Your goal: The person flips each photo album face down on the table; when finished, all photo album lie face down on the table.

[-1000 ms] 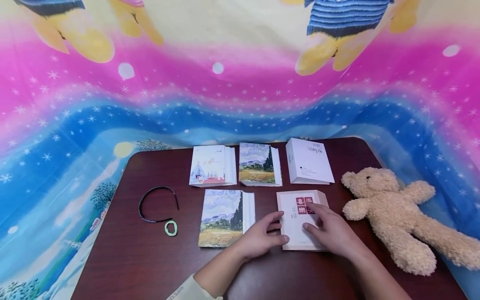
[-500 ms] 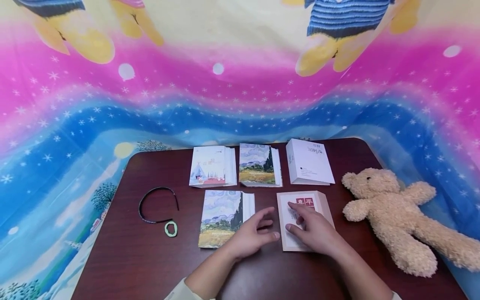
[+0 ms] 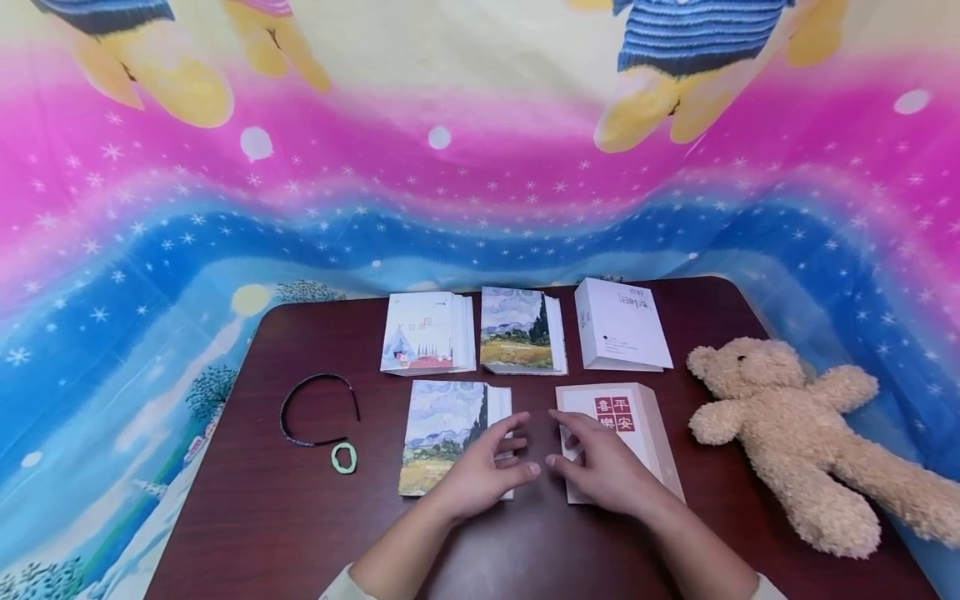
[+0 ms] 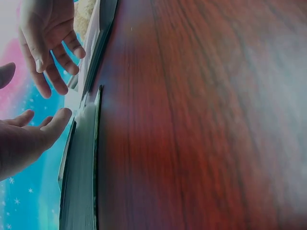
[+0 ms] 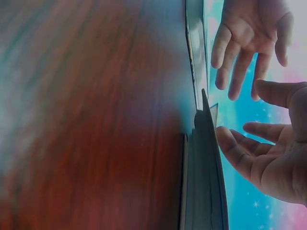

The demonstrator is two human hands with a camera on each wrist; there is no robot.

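Observation:
My left hand (image 3: 483, 471), fingers spread and relaxed, hovers over the right edge of a photo album with a painted landscape cover (image 3: 438, 433). Facing it, my right hand (image 3: 607, 467) is held over the left part of an album with red character squares (image 3: 624, 404), hiding much of its cover. Nothing is between the two hands, and their fingertips stand apart. From the left wrist, both palms show above the album edges, the right hand (image 4: 48, 43) farther off. The right wrist view shows the loose fingers of my right hand (image 5: 273, 158) over a slightly raised cover (image 5: 213, 158).
Behind stand a tent-picture album (image 3: 416, 333), a second landscape album (image 3: 513, 329) and a white album with its cover raised (image 3: 622, 321). A black headband (image 3: 288, 400) and a green hair tie (image 3: 343, 458) lie left. A teddy bear (image 3: 780, 425) lies at the right edge.
Both hands have shifted left. The left hand has left the red-square album's edge and now overlaps the landscape album; the right hand has slid leftward, uncovering the red squares and the right side.

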